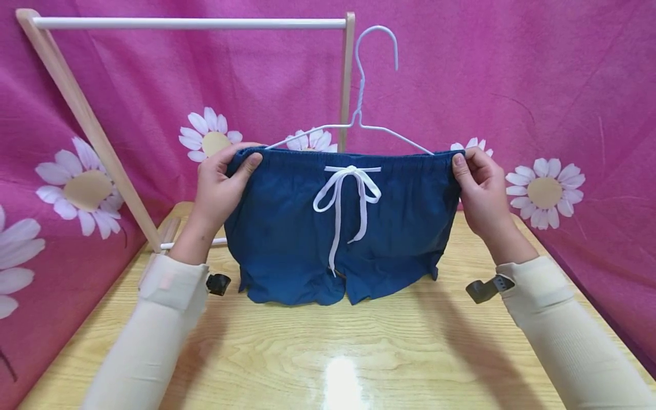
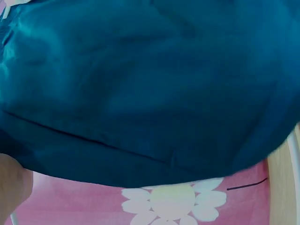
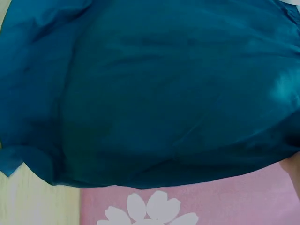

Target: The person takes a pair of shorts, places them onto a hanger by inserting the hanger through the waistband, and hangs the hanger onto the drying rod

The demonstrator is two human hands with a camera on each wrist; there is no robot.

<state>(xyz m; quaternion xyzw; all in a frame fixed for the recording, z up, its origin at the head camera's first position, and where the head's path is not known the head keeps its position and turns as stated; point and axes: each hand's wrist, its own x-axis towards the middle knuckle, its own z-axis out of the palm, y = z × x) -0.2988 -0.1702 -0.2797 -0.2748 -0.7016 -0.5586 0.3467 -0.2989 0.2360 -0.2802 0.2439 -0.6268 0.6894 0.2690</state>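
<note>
A pair of navy shorts point(image 1: 287, 228) with a white drawstring point(image 1: 335, 199) tied in a bow hangs upright between both hands. My left hand point(image 1: 222, 179) pinches the waistband at its left end, thumb in front. At the opposite end, my right hand point(image 1: 479, 185) pinches the waistband the same way. A white wire hanger point(image 1: 360, 94) rises out of the waist opening, its hook up and its lower part hidden inside the shorts. Fabric of the shorts fills most of the left wrist view point(image 2: 150, 93) and the right wrist view point(image 3: 178, 103).
Behind the left hand stands a wooden rack point(image 1: 92, 119) with a white top bar point(image 1: 189, 23). Below is a wood-grain table point(image 1: 277, 353). A pink cloth point(image 1: 435, 68) with white daisies surrounds the table at the back and sides.
</note>
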